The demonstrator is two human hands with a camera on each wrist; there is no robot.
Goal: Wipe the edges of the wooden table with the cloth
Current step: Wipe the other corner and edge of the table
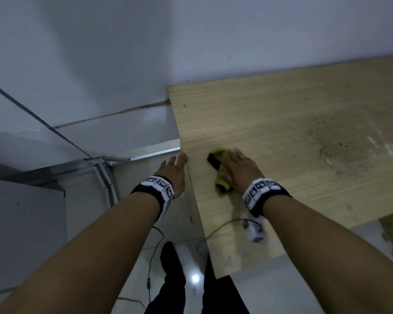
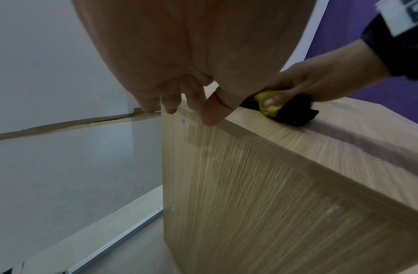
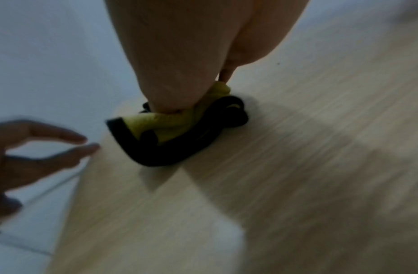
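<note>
The wooden table (image 1: 281,123) fills the right side of the head view, its left edge running towards me. A bunched yellow and black cloth (image 1: 221,175) lies on the top, a short way in from that edge. My right hand (image 1: 227,164) lies over the cloth and grips it, thumb tucked against the yellow part. In the left wrist view the right hand (image 2: 297,87) holds the cloth (image 2: 285,109) on the table (image 2: 250,185). My left hand (image 1: 177,162) is open beside the left edge. Its thumb touches the top corner of the side panel, seen under the left hand (image 2: 191,109).
Dark specks and pale smears (image 1: 327,141) mark the tabletop to the right. A metal-framed glass panel (image 1: 100,159) stands left of the table. A cable (image 1: 154,250) hangs down near my dark-trousered legs (image 1: 175,279) over the shiny tiled floor.
</note>
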